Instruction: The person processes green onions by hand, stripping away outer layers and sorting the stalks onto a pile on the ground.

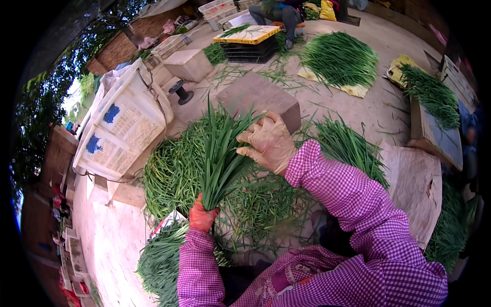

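Observation:
My left hand (202,217), in a red-orange glove, grips the lower end of a bunch of long, flat green leaves (219,165), which look like garlic chives. The bunch fans upward and away from me. At its right side is my right hand (271,142) in a cream rubber glove, fingers bent against the leaves; whether they pinch any is hidden. Beneath the bunch spreads a heap of loose, tangled leaves (172,169), some yellowish. Neater leaves (163,257) lie beside my left forearm, and another stack (345,147) lies beyond my right sleeve.
Ahead sits a brown block (261,96). A white plastic crate (126,130) with rope stands left, near a black spool (181,92). Leaves are stacked on yellow sacking (339,59) farther off. A person (274,17) sits behind a yellow-edged board (247,33). Right is a low table (435,128).

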Available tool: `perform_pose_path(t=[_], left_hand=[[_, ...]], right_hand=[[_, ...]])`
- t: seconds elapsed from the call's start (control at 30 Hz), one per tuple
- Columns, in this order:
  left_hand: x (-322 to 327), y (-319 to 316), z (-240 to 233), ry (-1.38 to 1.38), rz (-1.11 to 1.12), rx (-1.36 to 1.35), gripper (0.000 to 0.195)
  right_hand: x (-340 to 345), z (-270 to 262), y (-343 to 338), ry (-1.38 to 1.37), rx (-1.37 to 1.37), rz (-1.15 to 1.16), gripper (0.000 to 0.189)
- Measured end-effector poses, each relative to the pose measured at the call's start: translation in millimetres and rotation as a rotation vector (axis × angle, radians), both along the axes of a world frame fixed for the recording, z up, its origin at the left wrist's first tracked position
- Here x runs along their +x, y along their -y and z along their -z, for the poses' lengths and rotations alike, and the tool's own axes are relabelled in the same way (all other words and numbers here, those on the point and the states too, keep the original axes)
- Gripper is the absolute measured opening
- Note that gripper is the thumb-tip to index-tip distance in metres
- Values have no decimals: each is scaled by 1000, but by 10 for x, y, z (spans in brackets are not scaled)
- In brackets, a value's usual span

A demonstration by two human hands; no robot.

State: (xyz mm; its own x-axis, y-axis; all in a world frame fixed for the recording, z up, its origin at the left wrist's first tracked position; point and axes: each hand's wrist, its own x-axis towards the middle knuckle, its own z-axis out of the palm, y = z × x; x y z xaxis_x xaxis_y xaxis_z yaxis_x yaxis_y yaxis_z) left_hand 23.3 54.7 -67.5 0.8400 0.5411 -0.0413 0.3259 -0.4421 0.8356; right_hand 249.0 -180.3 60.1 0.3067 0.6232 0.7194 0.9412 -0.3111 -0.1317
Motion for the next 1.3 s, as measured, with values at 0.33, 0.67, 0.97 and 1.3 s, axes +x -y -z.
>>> perform_pose_path(t=[0.33,0.67,0.97,1.3], left_hand=[[5,151,-14,-50,-22,-24,68],[2,151,-1,103,21,-288,68],[-18,243,-49,39,167,-326,69],[-25,312,-162,32,192,-387,73]], right_hand=[[-8,235,-96,-268,-54,-103,23],[117,118,-57,-384,291,-83,17],[129,277,-187,-158,-244,173,27],[135,229,-159,-357,-363,81,40]])
